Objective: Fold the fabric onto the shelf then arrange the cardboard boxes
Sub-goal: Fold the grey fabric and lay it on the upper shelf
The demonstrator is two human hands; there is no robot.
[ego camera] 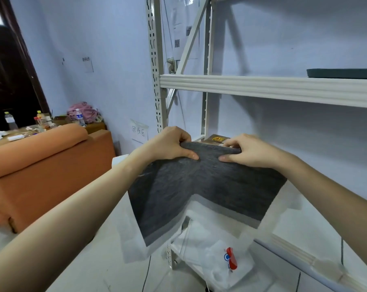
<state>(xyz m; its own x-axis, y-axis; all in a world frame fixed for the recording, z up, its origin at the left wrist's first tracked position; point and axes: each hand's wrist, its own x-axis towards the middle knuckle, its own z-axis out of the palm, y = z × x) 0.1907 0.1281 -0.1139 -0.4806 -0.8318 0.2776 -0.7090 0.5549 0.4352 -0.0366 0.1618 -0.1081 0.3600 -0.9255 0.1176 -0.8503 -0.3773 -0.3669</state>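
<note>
The fingers [183, 135] of the left hand [171, 145] curl tight over the top edge of the grey fabric [201, 186], thumb pressed on its front; the right hand [247, 151] pinches the same edge just beside it, thumbs nearly meeting. The fabric hangs from both hands in front of the white metal shelf [262, 87], its lower corners drooping free. Behind the knuckles a brown cardboard box [217, 139] peeks out on the shelf. An orange sofa [41, 165] stands off to the left.

Soft cool light, wide-angle edge distortion
</note>
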